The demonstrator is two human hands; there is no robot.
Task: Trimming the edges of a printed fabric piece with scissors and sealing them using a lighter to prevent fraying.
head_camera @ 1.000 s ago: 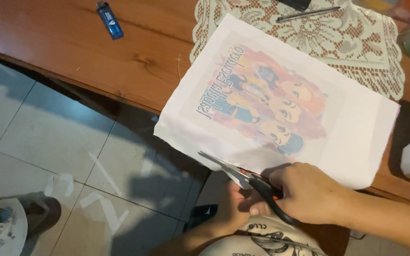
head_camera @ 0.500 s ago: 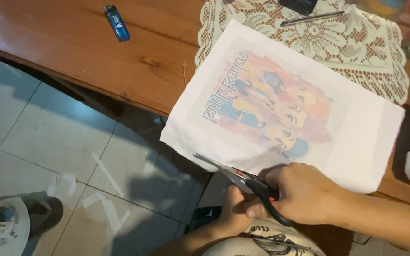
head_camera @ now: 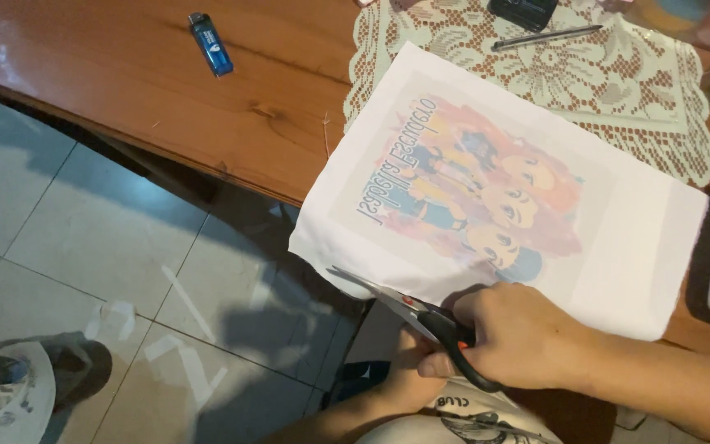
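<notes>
— What's the room like underneath?

— A floor (head_camera: pixel 84 247) of large pale grey tiles with thin dark joints, glossy enough to catch soft light; a few whitish scraps (head_camera: pixel 182 329) lie on it.

— And the furniture?

— One reddish-brown wooden table (head_camera: pixel 125 90), polished, its edge running diagonally. A cream lace doily (head_camera: pixel 618 90) covers its far part.

— Bright?

— Dim and warm, with shadow under the table edge.

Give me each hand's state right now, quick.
Right hand: closed on the scissors, blades at the printed sheet edge.
Left hand: under the sheet, mostly hidden; cannot tell.
</notes>
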